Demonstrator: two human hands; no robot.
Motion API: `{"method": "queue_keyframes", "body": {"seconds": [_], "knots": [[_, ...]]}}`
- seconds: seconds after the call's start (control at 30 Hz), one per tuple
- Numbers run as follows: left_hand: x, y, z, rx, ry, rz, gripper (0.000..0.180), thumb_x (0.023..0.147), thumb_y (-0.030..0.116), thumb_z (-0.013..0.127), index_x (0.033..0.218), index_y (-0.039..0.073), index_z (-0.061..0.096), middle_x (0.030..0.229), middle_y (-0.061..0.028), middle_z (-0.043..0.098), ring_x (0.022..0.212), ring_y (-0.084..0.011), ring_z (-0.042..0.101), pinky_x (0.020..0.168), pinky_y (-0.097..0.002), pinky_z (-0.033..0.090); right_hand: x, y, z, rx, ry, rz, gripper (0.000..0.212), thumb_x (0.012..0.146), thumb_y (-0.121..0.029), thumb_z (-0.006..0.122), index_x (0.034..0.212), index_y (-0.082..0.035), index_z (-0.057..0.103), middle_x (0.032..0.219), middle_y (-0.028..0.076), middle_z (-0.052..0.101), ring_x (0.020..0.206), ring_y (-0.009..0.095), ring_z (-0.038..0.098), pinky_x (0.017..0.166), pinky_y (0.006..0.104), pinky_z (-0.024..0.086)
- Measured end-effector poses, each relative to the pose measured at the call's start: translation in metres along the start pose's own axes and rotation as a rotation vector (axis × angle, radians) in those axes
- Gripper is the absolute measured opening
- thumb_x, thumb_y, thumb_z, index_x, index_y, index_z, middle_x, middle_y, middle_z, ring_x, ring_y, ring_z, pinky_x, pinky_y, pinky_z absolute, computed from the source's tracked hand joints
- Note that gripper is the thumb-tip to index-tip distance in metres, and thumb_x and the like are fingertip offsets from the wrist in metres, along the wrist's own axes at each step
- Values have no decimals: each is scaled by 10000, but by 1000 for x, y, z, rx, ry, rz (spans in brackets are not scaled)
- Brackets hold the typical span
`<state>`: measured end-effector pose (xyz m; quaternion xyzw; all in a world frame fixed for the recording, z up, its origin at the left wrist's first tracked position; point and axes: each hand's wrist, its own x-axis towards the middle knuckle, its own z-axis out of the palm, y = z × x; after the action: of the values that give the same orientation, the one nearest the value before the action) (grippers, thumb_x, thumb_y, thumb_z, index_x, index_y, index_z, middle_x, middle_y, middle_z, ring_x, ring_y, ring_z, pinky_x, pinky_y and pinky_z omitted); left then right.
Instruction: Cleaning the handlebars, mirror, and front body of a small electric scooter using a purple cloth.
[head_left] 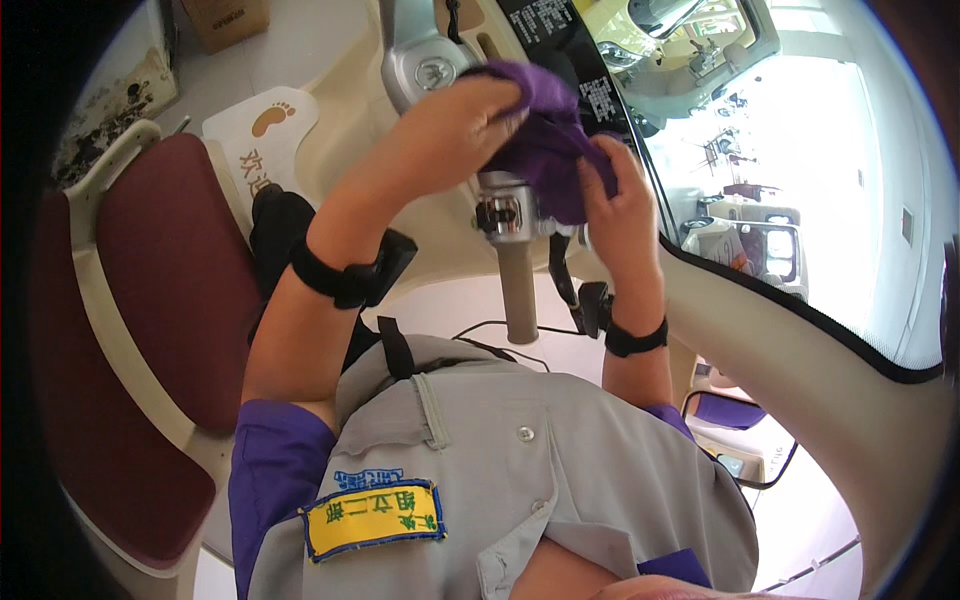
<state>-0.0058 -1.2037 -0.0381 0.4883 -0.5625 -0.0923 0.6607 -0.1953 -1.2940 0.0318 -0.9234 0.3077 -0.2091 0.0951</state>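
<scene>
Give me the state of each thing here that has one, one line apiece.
Cloth: bunched, held up over the handlebar
Left hand: closed on the cloth
Right hand: closed on the cloth
Handlebar: partly hidden by the cloth, near grip bare
Wristbands: strapped on, one on each arm
Shirt: buttoned in front, collar open
Mat: flat, partly hidden by a leg
</scene>
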Motion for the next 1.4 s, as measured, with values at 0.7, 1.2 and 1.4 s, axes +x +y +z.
{"method": "queue_keyframes", "body": {"seconds": [0.7,1.2,1.4], "knots": [[85,-44,-37,-526,-979,-53,114,828,74,707,853,-25,656,865,-148,626,844,-272,607,764,-373,469,16,-23,-44,168,-425,201,298,780,-128,721,1072,-106,661,973,152,652,885,359,632,783,402,511],[148,-71,40,-663,-1439,-238,205,921,118,634,1046,-44,636,1221,-147,598,1094,-220,564,931,-316,435,-17,-20,-16,151,101,529,279,819,-126,712,1082,-64,643,907,157,619,788,357,603,698,389,497],[135,-38,31,-659,-1427,300,189,833,99,702,838,3,539,885,-129,537,864,-352,493,875,-422,438,-50,-79,-10,6,-73,678,313,793,-174,738,1092,-141,653,861,123,592,694,342,608,613,405,495]]}}
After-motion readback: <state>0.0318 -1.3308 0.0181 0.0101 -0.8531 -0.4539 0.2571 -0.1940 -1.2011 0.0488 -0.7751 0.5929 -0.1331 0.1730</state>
